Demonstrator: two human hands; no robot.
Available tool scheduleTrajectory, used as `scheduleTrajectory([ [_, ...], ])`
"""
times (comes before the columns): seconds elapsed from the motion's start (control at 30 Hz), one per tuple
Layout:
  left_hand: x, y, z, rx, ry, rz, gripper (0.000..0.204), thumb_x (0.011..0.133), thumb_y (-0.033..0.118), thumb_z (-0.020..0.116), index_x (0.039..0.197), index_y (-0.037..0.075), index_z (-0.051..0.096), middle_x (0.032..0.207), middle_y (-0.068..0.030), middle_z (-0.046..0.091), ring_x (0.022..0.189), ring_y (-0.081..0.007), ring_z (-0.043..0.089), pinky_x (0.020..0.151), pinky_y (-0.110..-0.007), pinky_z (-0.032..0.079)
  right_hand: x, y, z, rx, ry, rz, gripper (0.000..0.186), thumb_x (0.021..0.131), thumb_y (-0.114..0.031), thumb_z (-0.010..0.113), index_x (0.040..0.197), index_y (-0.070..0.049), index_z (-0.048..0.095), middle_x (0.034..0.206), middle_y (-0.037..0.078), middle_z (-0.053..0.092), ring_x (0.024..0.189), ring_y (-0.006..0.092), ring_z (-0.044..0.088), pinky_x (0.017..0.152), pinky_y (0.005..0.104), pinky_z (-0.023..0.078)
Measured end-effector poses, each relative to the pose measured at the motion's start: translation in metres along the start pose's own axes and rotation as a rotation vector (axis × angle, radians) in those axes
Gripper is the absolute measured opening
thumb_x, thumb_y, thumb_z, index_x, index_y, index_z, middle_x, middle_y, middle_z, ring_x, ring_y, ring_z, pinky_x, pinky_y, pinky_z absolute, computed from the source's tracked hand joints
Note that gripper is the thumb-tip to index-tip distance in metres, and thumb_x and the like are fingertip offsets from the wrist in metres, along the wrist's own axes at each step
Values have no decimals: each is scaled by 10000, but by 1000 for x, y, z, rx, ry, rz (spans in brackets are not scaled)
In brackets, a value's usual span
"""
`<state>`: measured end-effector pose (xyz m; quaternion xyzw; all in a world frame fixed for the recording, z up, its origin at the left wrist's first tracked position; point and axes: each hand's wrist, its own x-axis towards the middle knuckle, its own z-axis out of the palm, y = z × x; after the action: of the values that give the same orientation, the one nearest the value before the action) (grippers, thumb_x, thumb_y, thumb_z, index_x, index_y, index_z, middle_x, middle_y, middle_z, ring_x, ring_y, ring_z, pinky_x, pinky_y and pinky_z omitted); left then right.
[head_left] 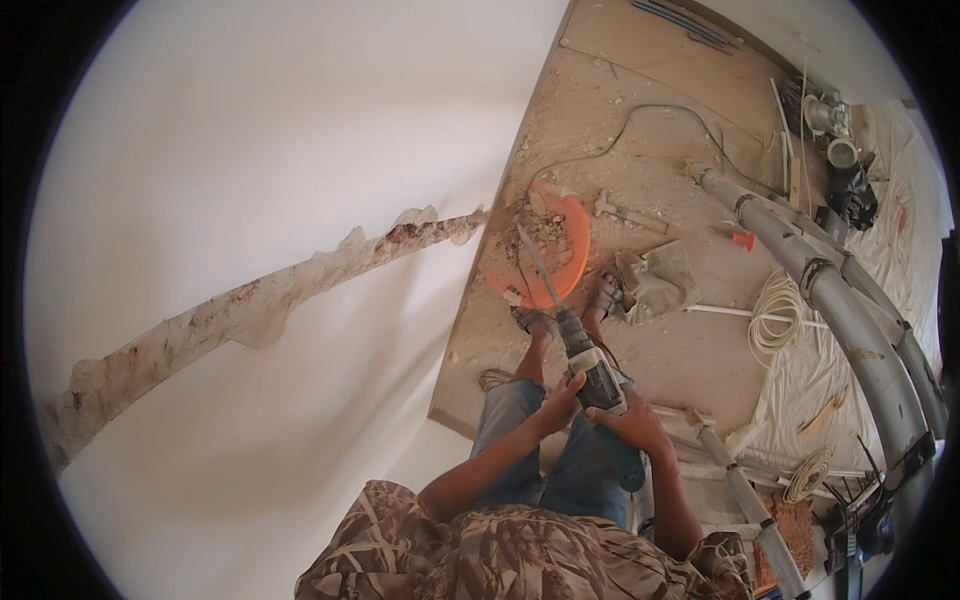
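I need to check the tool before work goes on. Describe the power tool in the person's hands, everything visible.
The power tool is a corded hammer drill with a grey and dark body and a long, thin metal chisel bit pointing down and away toward the orange basin of rubble on the floor. The left hand has a grip on its near side, and the right hand holds its rear end. It hangs above the person's sandalled feet, bit tip over the basin's rim. Finer details are blurred.

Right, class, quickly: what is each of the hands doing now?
Left hand: closed on the rotary hammer drill.
Right hand: closed on the same drill's rear.
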<state>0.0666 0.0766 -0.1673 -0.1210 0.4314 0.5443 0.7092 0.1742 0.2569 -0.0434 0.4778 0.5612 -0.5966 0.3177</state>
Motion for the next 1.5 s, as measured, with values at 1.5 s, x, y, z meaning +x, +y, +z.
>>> scheduleTrajectory([
  [1.5, -174, 206, 33, -392, 5, 390, 742, 941, 750, 399, 1144, 73, 621, 1027, -135, 688, 936, -281, 694, 834, -450, 578, -204, -110, 104, 162, 141, -684, 1020, 743, -91, 761, 1591, -108, 195, 1355, 305, 558, 1249, 463, 561, 1024, 460, 462],
])
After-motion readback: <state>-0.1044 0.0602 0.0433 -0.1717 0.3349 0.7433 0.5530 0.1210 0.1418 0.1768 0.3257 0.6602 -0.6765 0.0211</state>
